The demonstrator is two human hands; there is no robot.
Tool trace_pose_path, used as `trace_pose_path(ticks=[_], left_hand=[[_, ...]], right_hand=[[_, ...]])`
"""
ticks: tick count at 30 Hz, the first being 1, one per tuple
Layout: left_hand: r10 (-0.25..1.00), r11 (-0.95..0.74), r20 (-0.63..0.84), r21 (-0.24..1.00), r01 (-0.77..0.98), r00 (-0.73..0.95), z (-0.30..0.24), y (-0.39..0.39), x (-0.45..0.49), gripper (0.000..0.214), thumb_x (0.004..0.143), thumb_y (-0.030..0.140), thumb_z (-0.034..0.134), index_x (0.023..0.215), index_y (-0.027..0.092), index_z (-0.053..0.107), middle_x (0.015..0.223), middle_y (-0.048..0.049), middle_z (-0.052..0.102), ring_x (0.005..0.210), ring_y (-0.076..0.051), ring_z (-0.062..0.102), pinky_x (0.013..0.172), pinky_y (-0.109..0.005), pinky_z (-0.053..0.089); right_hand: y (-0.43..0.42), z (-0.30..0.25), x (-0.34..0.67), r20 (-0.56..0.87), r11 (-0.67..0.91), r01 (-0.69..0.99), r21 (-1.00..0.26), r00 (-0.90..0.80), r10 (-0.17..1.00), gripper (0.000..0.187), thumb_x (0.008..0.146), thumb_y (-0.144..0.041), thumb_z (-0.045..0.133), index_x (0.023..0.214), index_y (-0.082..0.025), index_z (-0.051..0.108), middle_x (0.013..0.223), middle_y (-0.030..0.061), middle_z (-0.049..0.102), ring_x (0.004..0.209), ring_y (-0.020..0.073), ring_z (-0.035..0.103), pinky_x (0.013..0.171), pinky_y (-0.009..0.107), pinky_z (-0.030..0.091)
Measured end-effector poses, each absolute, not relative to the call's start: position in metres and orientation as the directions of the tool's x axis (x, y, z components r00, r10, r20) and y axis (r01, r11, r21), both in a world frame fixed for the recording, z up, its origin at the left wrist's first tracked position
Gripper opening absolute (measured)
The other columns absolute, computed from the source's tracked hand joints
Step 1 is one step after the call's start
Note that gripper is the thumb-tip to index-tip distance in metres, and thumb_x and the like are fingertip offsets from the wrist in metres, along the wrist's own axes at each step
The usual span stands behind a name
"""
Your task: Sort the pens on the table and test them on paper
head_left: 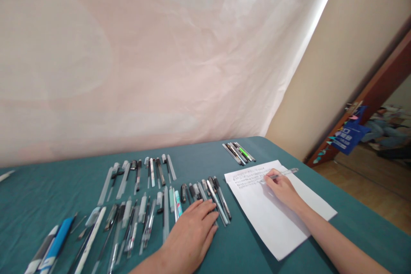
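My right hand [281,188] is closed on a clear pen [285,173], its tip down on a white sheet of paper [272,218] that carries a few lines of small writing near its top edge. My left hand [191,233] lies flat and open on the teal tablecloth [38,197], fingers stretched out, fingertips touching the lower ends of a row of pens [205,195]. Several more pens and caps [138,175] lie in rows to the left of that hand.
A small bunch of pens [239,153] lies at the far edge of the table above the paper. Blue-and-white pens [54,244] sit at the near left. A pale cloth backdrop [144,51] hangs behind. A doorway [379,137] opens at the right.
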State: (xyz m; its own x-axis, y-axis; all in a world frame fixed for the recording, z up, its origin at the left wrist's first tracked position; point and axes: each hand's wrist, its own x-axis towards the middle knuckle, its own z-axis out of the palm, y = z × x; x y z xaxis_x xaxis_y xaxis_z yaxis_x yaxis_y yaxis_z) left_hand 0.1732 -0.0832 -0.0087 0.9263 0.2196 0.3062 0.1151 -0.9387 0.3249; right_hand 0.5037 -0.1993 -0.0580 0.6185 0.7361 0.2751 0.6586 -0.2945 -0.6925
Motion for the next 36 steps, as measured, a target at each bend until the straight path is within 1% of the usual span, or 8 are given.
trace_pose_path(ticks=[4, 9, 15, 20, 28, 33, 36], left_hand=[[0.232, -0.933, 0.287, 0.336, 0.129, 0.929, -0.009, -0.0835, 0.1732, 0.029, 0.086, 0.02, 0.039, 0.112, 0.022, 0.053, 0.12, -0.0049, 0.054, 0.114, -0.018, 0.046, 0.102, -0.04, 0.031], [0.227, -0.936, 0.277, 0.328, 0.13, 0.933, -0.0088, -0.0836, 0.1726, 0.03, 0.087, 0.02, 0.038, 0.113, 0.022, 0.052, 0.121, -0.0046, 0.053, 0.114, -0.018, 0.045, 0.103, -0.04, 0.03], [0.223, -0.938, 0.278, 0.322, 0.128, 0.934, -0.0099, -0.0831, 0.1735, 0.03, 0.087, 0.02, 0.038, 0.113, 0.022, 0.052, 0.121, -0.0047, 0.053, 0.114, -0.018, 0.045, 0.103, -0.04, 0.03], [0.231, -0.934, 0.26, 0.329, 0.139, 0.937, -0.0095, -0.083, 0.1734, 0.031, 0.086, 0.02, 0.038, 0.114, 0.022, 0.052, 0.122, -0.0039, 0.053, 0.115, -0.017, 0.045, 0.103, -0.039, 0.03], [0.227, -0.938, 0.241, 0.315, 0.145, 0.944, -0.0081, -0.0829, 0.1734, 0.031, 0.086, 0.02, 0.037, 0.114, 0.022, 0.052, 0.123, -0.0045, 0.052, 0.116, -0.018, 0.044, 0.104, -0.04, 0.029], [0.228, -0.939, 0.242, 0.312, 0.146, 0.943, -0.0084, -0.0831, 0.1731, 0.031, 0.086, 0.019, 0.037, 0.113, 0.021, 0.052, 0.122, -0.0046, 0.052, 0.116, -0.018, 0.044, 0.104, -0.04, 0.029], [0.223, -0.94, 0.253, 0.311, 0.139, 0.942, -0.0089, -0.0835, 0.1731, 0.031, 0.086, 0.019, 0.037, 0.113, 0.021, 0.052, 0.122, -0.0047, 0.052, 0.115, -0.017, 0.044, 0.103, -0.04, 0.029]], right_hand=[[-0.1994, -0.055, 0.5019, 0.283, -0.291, 0.668, -0.685, 0.612, 0.739, 0.02, 0.077, -0.035, 0.046, 0.066, -0.019, 0.05, 0.056, -0.0035, 0.049, 0.049, 0.0116, 0.042, 0.05, 0.025, 0.033], [-0.1997, -0.0539, 0.5014, 0.274, -0.308, 0.667, -0.679, 0.619, 0.736, 0.02, 0.077, -0.035, 0.046, 0.064, -0.02, 0.049, 0.052, -0.0044, 0.046, 0.047, 0.0118, 0.041, 0.049, 0.025, 0.032], [-0.1993, -0.0527, 0.5007, 0.29, -0.297, 0.679, -0.671, 0.609, 0.738, 0.021, 0.077, -0.034, 0.045, 0.063, -0.02, 0.048, 0.053, -0.0043, 0.045, 0.047, 0.0115, 0.041, 0.049, 0.024, 0.032], [-0.1993, -0.0568, 0.5026, 0.278, -0.3, 0.657, -0.691, 0.625, 0.729, 0.022, 0.079, -0.036, 0.043, 0.066, -0.019, 0.049, 0.053, -0.0051, 0.043, 0.046, 0.0107, 0.039, 0.046, 0.023, 0.03], [-0.2007, -0.0545, 0.5024, 0.268, -0.309, 0.679, -0.666, 0.604, 0.751, 0.022, 0.079, -0.036, 0.044, 0.067, -0.019, 0.05, 0.055, -0.0044, 0.046, 0.048, 0.0111, 0.042, 0.049, 0.024, 0.032], [-0.2017, -0.0525, 0.4994, 0.25, -0.312, 0.642, -0.7, 0.63, 0.735, 0.022, 0.077, -0.036, 0.044, 0.065, -0.019, 0.05, 0.051, -0.0049, 0.045, 0.045, 0.0105, 0.039, 0.046, 0.023, 0.03], [-0.2008, -0.0522, 0.4993, 0.269, -0.306, 0.656, -0.69, 0.625, 0.733, 0.022, 0.077, -0.036, 0.043, 0.065, -0.019, 0.05, 0.052, -0.0044, 0.046, 0.046, 0.011, 0.04, 0.047, 0.024, 0.031]])
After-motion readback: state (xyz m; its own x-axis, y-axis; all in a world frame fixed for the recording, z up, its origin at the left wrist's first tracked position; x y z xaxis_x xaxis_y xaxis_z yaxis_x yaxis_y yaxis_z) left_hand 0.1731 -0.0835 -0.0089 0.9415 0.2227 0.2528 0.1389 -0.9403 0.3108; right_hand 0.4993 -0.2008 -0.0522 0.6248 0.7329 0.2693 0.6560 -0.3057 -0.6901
